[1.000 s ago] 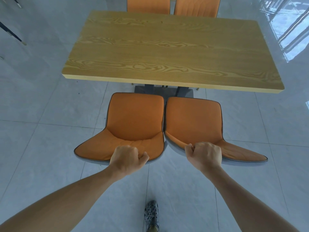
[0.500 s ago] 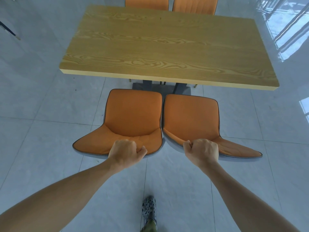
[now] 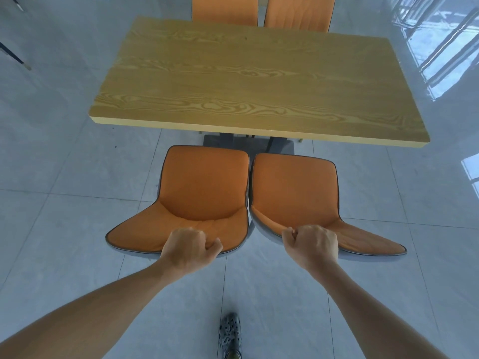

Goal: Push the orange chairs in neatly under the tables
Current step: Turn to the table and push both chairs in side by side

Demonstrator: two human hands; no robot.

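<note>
Two orange chairs stand side by side on the near side of a wooden table [image 3: 248,81], their seats fully out from under its near edge. My left hand [image 3: 189,248] grips the top of the backrest of the left chair [image 3: 204,185]. My right hand [image 3: 312,244] grips the top of the backrest of the right chair [image 3: 293,187]. Both fists are curled over the backrest rims. The two chairs nearly touch along their inner edges. The front edges of the seats lie close to the table's dark base [image 3: 248,143].
Two more orange chairs [image 3: 225,9] [image 3: 298,12] stand at the table's far side, backrests showing above the tabletop. Grey tiled floor surrounds the table. My shoe [image 3: 230,335] is on the floor below. A dark furniture leg [image 3: 15,57] shows at far left.
Both chairs have slid a little toward the table with my hands still gripping their backrests, and the gap between seat fronts and table edge has narrowed.
</note>
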